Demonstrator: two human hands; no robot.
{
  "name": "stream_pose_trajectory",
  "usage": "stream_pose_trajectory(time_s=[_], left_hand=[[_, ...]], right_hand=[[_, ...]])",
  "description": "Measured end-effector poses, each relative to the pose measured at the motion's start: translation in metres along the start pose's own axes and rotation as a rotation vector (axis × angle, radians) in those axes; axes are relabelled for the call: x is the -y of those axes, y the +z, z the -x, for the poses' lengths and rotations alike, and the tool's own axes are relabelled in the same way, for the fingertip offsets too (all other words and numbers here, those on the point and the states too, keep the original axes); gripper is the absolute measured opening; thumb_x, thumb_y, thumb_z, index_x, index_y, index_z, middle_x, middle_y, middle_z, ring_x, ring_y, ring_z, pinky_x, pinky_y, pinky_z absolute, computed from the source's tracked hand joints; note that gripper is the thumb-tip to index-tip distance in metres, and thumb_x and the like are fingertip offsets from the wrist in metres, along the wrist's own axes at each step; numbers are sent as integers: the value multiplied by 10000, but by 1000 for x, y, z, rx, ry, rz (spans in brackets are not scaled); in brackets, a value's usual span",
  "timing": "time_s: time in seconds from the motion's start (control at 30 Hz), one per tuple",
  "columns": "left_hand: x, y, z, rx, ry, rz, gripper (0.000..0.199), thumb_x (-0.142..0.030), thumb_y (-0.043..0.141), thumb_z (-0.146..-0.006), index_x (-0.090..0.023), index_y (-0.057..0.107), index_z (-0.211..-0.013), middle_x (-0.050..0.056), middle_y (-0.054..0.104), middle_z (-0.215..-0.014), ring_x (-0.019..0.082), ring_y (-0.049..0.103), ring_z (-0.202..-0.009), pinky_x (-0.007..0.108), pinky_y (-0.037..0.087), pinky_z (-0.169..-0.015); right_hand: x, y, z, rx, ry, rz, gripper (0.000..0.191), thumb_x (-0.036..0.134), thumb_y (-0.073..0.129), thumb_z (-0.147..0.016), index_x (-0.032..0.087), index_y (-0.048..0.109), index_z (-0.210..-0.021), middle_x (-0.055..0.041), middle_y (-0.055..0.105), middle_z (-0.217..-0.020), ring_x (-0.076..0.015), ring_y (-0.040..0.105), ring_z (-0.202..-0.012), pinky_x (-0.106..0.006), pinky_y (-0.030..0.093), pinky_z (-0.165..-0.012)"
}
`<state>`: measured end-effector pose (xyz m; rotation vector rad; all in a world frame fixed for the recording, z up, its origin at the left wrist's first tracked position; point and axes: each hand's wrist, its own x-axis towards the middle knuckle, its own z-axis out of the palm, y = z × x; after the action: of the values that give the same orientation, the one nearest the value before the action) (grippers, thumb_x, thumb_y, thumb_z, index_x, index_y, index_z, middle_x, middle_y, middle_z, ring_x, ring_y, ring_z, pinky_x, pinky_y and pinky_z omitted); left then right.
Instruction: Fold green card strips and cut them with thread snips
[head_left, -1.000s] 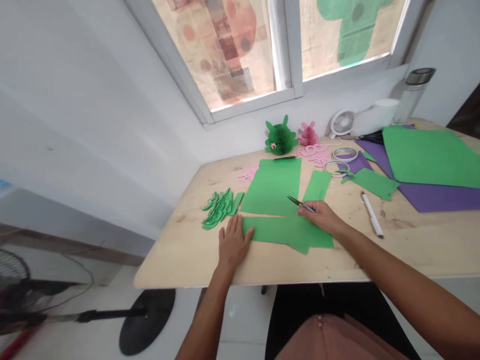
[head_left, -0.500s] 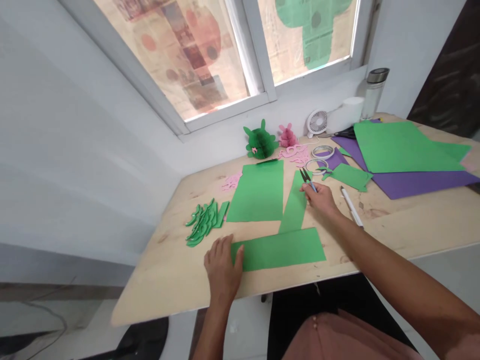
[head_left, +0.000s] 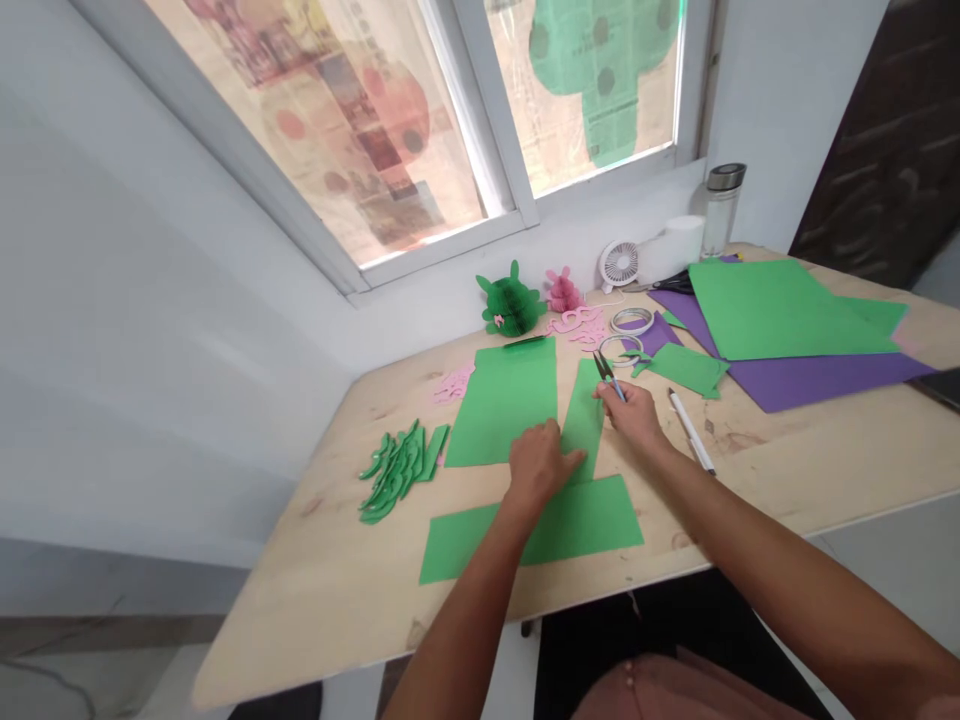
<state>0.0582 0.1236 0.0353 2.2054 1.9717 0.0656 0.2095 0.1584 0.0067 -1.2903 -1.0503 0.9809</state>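
- Your right hand (head_left: pixel 634 412), right of the frame's centre, has its thumb and fingers clamped on blue-handled snips (head_left: pixel 603 368); the dark blades point up and stand slightly apart, while your grip hides part of the handle.
- Your left hand (head_left: pixel 541 462), at the centre, has its thumb spread from the curled fingers; the back of the hand hides the fingertips, so you cannot tell whether they pinch anything.
- Your left thumb lies over the narrow green strip (head_left: pixel 583 415), which slants at the centre, its upper end close behind the snips.
- Your left hand also covers the lower right corner of the green sheet (head_left: pixel 502 400), left of that strip; a dark slim object (head_left: pixel 525 342) on its top edge is too small to identify.
- Your left forearm crosses the wide green strip (head_left: pixel 585 520) at lower centre, hiding its middle.
- A pile of green cutouts (head_left: pixel 396 470) lies left of centre, too overlapped to count.
- A white pen (head_left: pixel 691 430) lies right of your right hand.
- At right, a large green sheet (head_left: pixel 772 310) hides much of the purple sheet (head_left: pixel 817 382) underneath.
- A dark flat object (head_left: pixel 941 387) is cut off by the right edge.
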Motion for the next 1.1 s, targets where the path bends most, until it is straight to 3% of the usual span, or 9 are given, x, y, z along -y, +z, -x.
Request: stream_pose_trajectory(time_s=[0.33, 0.5, 0.57, 0.73, 0.83, 0.93, 1.1], left_hand=[[-5, 3, -10, 18, -45, 59, 243, -357, 689, -751, -196, 621, -920, 71, 703, -915, 224, 658, -873, 277, 428, -691], [-10, 6, -13, -53, 4, 117, 254, -184, 632, -790, -197, 581, -1038, 31, 701, -885, 180, 659, -836, 243, 437, -676], [-12, 3, -15, -108, 37, 129, 357, -135, 592, -808, -197, 541, -1155, 39, 698, -921, 185, 658, -873, 249, 448, -710], [-12, -17, -24, -256, 167, 125, 560, -22, 407, -860, -238, 423, -1377, 85, 629, -1194, 227, 567, -1138, 351, 389, -964], [-5, -32, -28, -291, 180, 147, 542, -16, 395, -850, -221, 487, -1343, 95, 611, -1233, 234, 564, -1137, 362, 390, -980], [11, -43, -25, -284, 140, 193, 424, -38, 442, -818, -196, 630, -1164, 95, 648, -1165, 239, 588, -1092, 343, 427, -940], [52, -59, -5, -169, 77, 332, 266, -139, 502, -794, -190, 714, -946, 53, 717, -958, 224, 643, -933, 336, 467, -866]], right_hand=[[3, 1, 4, -6, -2, -48, 395, 575, 556, -727, 187, 617, -689, 42, 423, -470, -121, 356, -435, -270, 253, -437], [2, 1, 5, -20, -18, -52, 398, 580, 567, -726, 188, 609, -670, 36, 437, -467, -125, 371, -443, -268, 263, -443], [2, 1, 5, -34, -27, -47, 408, 584, 566, -728, 182, 613, -675, 36, 442, -466, -123, 375, -446, -264, 271, -445], [1, -1, 3, -124, -58, -25, 436, 592, 542, -740, 167, 637, -709, 39, 452, -470, -132, 407, -466, -261, 310, -469], [0, -3, 0, -207, -69, -2, 455, 599, 497, -765, 168, 638, -736, 35, 469, -494, -138, 419, -477, -263, 326, -481], [-4, -5, -4, -264, -76, 41, 466, 596, 438, -795, 174, 633, -758, 28, 485, -529, -139, 422, -485, -264, 338, -487], [-10, -9, -8, -268, -101, 195, 399, 518, 452, -795, 170, 648, -810, -14, 580, -615, -172, 498, -565, -283, 396, -552]])
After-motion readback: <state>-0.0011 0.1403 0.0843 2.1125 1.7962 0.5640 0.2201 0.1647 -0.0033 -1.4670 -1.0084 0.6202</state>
